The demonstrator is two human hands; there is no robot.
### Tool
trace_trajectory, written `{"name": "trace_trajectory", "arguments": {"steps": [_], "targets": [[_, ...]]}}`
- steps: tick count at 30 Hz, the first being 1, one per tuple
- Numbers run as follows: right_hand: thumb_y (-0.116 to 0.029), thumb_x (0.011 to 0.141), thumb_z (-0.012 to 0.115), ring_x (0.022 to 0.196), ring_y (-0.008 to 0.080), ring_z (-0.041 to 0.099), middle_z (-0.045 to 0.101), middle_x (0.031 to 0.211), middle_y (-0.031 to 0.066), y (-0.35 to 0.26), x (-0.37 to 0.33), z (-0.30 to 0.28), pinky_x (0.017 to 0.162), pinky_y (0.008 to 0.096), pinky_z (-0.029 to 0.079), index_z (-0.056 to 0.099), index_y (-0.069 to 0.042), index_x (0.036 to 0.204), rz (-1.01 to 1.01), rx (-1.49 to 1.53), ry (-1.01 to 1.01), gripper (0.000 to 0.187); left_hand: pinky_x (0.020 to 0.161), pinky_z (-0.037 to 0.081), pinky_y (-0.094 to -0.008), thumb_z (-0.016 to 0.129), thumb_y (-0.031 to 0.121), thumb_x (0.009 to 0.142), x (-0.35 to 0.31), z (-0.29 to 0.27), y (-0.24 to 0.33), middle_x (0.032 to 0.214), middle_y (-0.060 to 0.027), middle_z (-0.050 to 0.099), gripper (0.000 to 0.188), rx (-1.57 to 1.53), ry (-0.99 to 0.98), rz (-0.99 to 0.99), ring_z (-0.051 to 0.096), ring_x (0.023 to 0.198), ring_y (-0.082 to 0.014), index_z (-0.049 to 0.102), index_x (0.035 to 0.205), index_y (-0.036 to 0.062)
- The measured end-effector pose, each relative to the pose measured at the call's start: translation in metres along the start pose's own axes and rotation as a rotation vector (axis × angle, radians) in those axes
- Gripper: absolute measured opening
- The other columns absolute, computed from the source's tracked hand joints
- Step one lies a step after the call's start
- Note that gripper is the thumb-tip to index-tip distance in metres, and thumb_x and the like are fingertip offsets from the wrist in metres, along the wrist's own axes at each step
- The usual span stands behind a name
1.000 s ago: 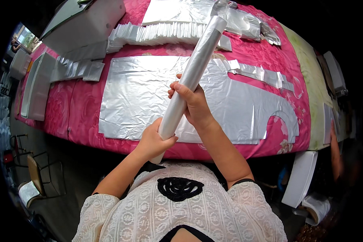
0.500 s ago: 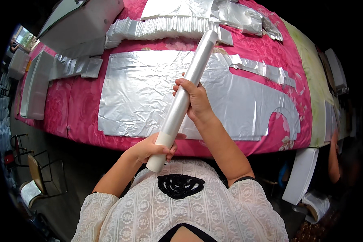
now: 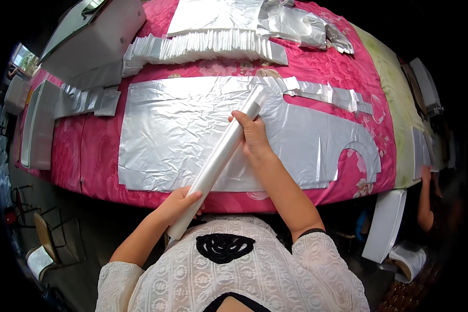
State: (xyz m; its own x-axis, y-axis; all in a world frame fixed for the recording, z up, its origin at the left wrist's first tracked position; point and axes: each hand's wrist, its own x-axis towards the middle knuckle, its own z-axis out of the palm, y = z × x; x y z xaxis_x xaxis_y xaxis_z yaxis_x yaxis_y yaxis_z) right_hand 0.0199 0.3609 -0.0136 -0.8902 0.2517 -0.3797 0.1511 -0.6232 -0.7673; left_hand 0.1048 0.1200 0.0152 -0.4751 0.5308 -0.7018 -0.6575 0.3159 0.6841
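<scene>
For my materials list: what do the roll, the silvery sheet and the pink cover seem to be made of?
Roll: probably plastic film, whitish and glossy, with bright streaks.
Sheet: likely thin plastic, silvery sheen, finely creased; foil is possible.
Pink cover: apparently fabric, fairly matte, draped, flower-patterned.

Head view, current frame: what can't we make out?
All in the head view:
- Left hand: some fingers, hidden behind the white roll.
- Right hand: parts of its fingers, behind that roll.
- Silvery sheet: the strip covered by roll and right hand.
- Large box: cut off by the top edge.
- Co-worker's hand: finger detail, too small.
</scene>
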Motion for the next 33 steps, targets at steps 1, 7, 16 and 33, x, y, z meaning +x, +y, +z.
{"name": "trace_trajectory", "arguments": {"steps": [1, 7, 16, 33], "targets": [[-0.009, 0.078, 0.068, 0.081, 0.0166, 0.059, 0.057, 0.1, 0.0119, -0.009, 0.015, -0.009, 0.076, 0.0285, 0.048, 0.04, 0.005, 0.117, -0.053, 0.017, 0.04, 0.05, 0.063, 0.05, -0.028, 0.052, 0.037, 0.092, -0.004, -0.005, -0.005, 0.08, -0.0061, 0.059, 0.036, 0.032, -0.006, -0.025, 0.058, 0.069, -0.013, 0.054, 0.097, 0.0021], [-0.026, 0.082, 0.067, 0.075, 0.0098, 0.055, 0.062, 0.091, 0.0033, -0.051, 0.061, -0.062, 0.069, 0.0247, 0.047, 0.06, -0.001, 0.103, -0.33, -0.697, 0.046, 0.034, 0.066, 0.049, -0.0283, 0.053, 0.031, 0.092, -0.02, -0.009, -0.021, 0.08, -0.0053, 0.058, 0.031, 0.039, 0.01, -0.065, 0.057, 0.07, -0.0128, 0.055, 0.1, 0.0017], [-0.023, 0.084, 0.065, 0.06, 0.0075, 0.053, 0.06, 0.071, 0.0003, -0.062, 0.044, -0.043, 0.054, 0.0234, 0.044, 0.064, -0.001, 0.083, 0.062, -0.89, -0.452, 0.021, 0.066, 0.048, -0.0285, 0.057, 0.031, 0.089, -0.023, -0.007, -0.022, 0.081, -0.006, 0.06, 0.031, 0.056, 0.041, -0.079, 0.057, 0.071, -0.0126, 0.055, 0.1, 0.0018], [-0.018, 0.084, 0.062, 0.064, 0.0082, 0.054, 0.063, 0.072, 0.0041, -0.127, 0.099, -0.122, 0.06, 0.0246, 0.043, 0.065, 0.002, 0.086, -0.426, -1.15, 0.061, 0.021, 0.082, 0.046, -0.0289, 0.078, 0.02, 0.069, -0.048, -0.07, 0.02, 0.097, -0.0061, 0.065, 0.049, 0.627, -0.277, -0.06, 0.06, 0.091, -0.0147, 0.059, 0.11, 0.0002]]}}
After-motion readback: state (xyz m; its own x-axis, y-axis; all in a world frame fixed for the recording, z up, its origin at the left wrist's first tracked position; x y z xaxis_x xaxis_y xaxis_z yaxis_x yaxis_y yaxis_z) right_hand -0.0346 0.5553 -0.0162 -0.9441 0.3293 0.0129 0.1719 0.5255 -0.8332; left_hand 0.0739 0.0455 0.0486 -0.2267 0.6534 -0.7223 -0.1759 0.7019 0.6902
